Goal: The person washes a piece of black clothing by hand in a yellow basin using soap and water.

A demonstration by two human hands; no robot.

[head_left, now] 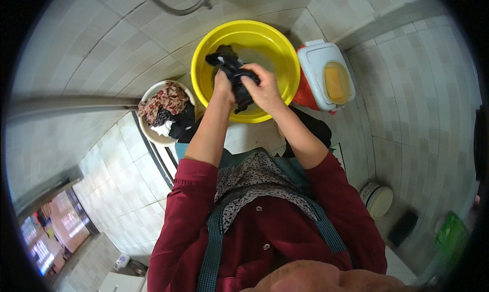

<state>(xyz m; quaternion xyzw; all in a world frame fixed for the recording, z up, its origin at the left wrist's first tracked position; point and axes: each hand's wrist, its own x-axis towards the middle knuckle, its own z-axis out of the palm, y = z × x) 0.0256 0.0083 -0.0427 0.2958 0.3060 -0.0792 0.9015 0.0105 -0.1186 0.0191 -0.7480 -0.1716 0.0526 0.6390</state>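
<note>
A wet-looking black garment point(234, 74) is bunched over a round yellow basin point(288, 62) with murky water at the bottom. My left hand point(222, 86) grips the cloth from its left side, fingers curled round it and partly hidden. On the other side my right hand point(262, 88) is closed on the same cloth, thumb and fingers pinching a fold. One end of the garment spreads toward the far left of the basin, and the other hangs down between my wrists.
Left of the basin stands a pale tub point(148, 133) of floral, black and white clothes. To the right, a white-lidded container point(318, 55) has a yellow-orange block point(333, 83) on it. A metal hose point(173, 10) hangs by the tiled wall; a small bucket point(380, 202) stands at right.
</note>
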